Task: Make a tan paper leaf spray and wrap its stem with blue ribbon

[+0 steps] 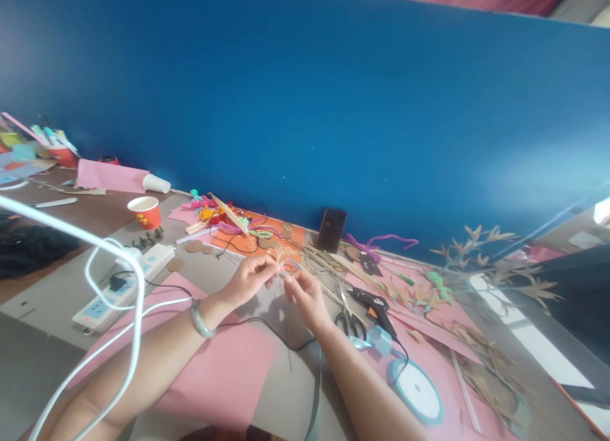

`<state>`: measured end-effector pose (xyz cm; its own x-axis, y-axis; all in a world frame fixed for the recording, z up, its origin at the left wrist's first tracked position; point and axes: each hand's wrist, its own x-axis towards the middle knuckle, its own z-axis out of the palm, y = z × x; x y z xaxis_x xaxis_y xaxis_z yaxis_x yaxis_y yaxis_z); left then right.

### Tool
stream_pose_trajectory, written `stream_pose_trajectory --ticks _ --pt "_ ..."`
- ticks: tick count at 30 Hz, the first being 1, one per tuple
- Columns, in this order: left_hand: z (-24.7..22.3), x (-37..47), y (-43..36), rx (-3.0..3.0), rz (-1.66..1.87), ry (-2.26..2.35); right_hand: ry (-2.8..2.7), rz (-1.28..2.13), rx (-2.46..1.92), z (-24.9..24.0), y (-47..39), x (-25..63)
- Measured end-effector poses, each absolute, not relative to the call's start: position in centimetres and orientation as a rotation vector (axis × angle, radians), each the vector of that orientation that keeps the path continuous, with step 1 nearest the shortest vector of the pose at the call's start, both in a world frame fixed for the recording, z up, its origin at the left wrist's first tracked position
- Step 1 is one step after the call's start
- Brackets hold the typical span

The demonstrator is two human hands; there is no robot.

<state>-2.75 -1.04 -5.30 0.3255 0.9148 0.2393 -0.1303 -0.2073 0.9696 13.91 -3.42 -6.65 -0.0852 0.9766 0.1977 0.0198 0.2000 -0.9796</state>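
Both hands meet over the middle of the table. My left hand point(251, 279), with a pale bangle point(203, 320) on its wrist, pinches one side of a small loop of thin light ribbon point(288, 264). On the other side, my right hand point(304, 295) pinches the same ribbon with thumb and finger. A grey-green strip point(315, 390) hangs down below the right hand. To the right of the hands lie black scissors point(351, 323), a black glue gun point(376, 306) and a light blue ribbon roll point(415, 390).
A white power strip point(124, 290) and a red paper cup point(145, 213) stand at the left. White cables point(139, 301) cross the left foreground. A phone point(332, 230) leans by the blue wall point(305, 110). Dried plants point(500, 263) spread at the right.
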Motion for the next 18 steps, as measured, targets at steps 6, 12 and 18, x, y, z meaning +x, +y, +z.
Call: stream_pose_trajectory --ticks 6,12,18 --pt "-5.5 -3.3 -0.1 1.067 1.133 0.599 -1.278 0.959 -1.096 -6.7 -3.3 13.8" --pt "-5.3 -3.8 -0.6 1.006 0.872 0.381 -1.317 0.923 -1.079 -6.8 -3.5 13.4" --pt "-5.7 -3.7 -1.1 1.146 0.810 0.367 -1.367 0.907 -1.109 -6.2 -4.0 13.6"
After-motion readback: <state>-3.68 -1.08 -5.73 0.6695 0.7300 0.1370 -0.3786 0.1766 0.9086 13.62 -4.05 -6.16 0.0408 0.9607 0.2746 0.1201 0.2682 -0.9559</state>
